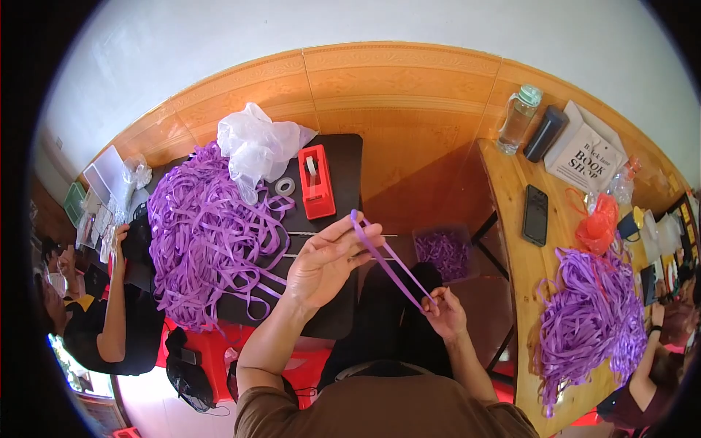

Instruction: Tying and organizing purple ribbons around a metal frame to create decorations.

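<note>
A narrow purple ribbon (391, 270) stretches in a long loop between my two hands, over my lap. Its upper end passes round the fingertips of my left hand (325, 263), whose fingers are partly extended. Lower and to the right, the fingers of my right hand (447, 314) are closed on the other end. Whether the ribbon's ends are joined there is hidden by the fingers. Beside my left hand, a big heap of purple ribbons (208, 233) covers much of the black table (343, 175).
A red tape dispenser (316, 182), a tape roll (285, 187) and a white plastic bag (259, 142) lie by the heap. Below sits a bin of purple pieces (443, 255). The wooden table (504, 190) holds a phone (535, 215), bottles and more ribbons (591, 321). Other people work at both sides.
</note>
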### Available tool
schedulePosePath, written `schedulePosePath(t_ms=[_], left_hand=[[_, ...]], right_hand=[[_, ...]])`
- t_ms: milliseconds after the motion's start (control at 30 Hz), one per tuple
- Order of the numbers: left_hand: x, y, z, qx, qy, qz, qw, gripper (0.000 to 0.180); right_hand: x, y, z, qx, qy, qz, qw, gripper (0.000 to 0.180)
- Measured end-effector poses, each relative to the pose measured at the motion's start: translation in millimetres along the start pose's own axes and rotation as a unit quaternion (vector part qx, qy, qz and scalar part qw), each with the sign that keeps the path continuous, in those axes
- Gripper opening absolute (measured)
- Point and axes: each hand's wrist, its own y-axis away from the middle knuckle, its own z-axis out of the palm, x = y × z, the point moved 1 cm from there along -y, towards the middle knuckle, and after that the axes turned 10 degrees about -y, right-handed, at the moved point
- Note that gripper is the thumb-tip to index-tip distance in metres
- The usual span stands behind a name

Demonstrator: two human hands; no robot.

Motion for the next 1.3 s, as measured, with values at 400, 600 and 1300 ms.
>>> schedulePosePath(t_ms=[400, 600, 1300], left_hand=[[-5, -1, 1, -0.020, -0.095, 0.029, 0.995, 0.098], [-3, -2, -1, -0.011, -0.131, 0.053, 0.990, 0.100], [16, -3, -20, 0.032, -0.026, 0.029, 0.999, 0.029]], right_hand=[[10, 6, 39, -0.058, -0.022, 0.034, 0.997, 0.031], [4, 7, 48, -0.052, -0.033, 0.025, 0.998, 0.031], [-16, 29, 11, 0.026, -0.053, -0.006, 0.998, 0.033]])
